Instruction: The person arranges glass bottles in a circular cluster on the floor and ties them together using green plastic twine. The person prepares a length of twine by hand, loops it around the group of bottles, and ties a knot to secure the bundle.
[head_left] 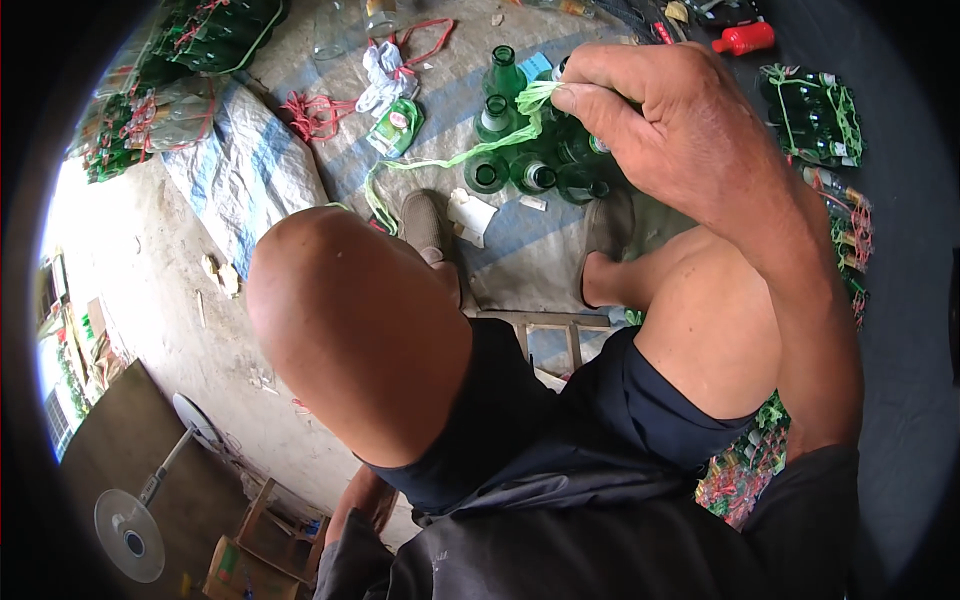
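Observation:
My right hand is closed, pinching a pale green plastic string between thumb and fingers above a group of green glass bottles. The string trails left from the pinch, sags over the near bottles and runs down beside my left shoe. Several bottles stand upright close together, open necks up; my right hand hides part of the group. My left forearm hangs at my left hip, and my left hand is hidden behind the thigh.
Near the bottles lie a green plastic wrapper, a white cloth and red string. Tied bottle bundles sit at the right and far left. My shoes flank a torn paper piece. A fan stands lower left.

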